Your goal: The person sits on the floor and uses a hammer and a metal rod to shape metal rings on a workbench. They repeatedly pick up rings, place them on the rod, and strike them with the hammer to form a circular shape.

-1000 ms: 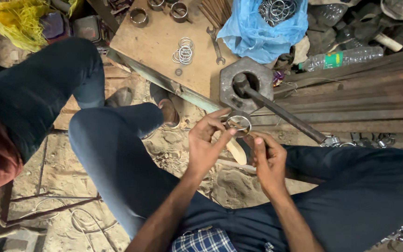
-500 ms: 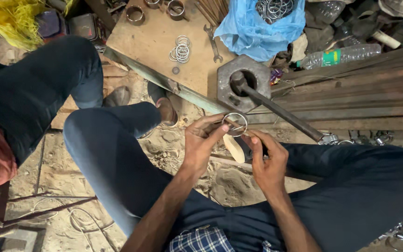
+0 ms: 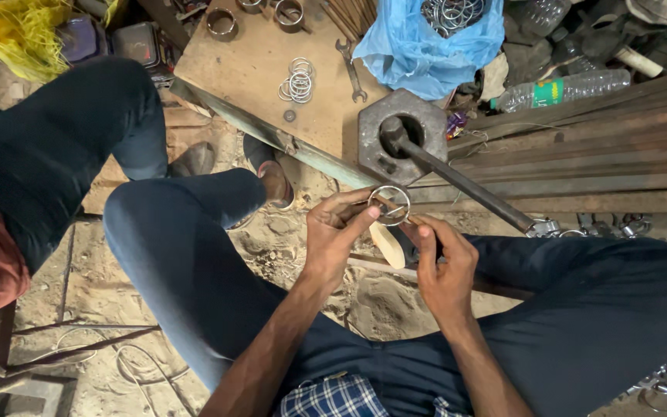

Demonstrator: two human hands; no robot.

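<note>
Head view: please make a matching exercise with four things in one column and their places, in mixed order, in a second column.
Things:
1. metal ring
2. wrench
3. blue plastic bag
4. hexagonal metal block

Places:
a. flat on the wooden board
b. between the fingers of the left hand and right hand
c. a long rod stands in its hole
d. at the top, with rings inside it

Pairs: 1-b, 2-a, 3-d, 4-c

My trousers (image 3: pixel 194 255) are dark blue, my shirt (image 3: pixel 333 398) blue-and-white checked, the plastic bag (image 3: pixel 426 38) light blue, the fibre bundle (image 3: pixel 17 35) yellow.
</note>
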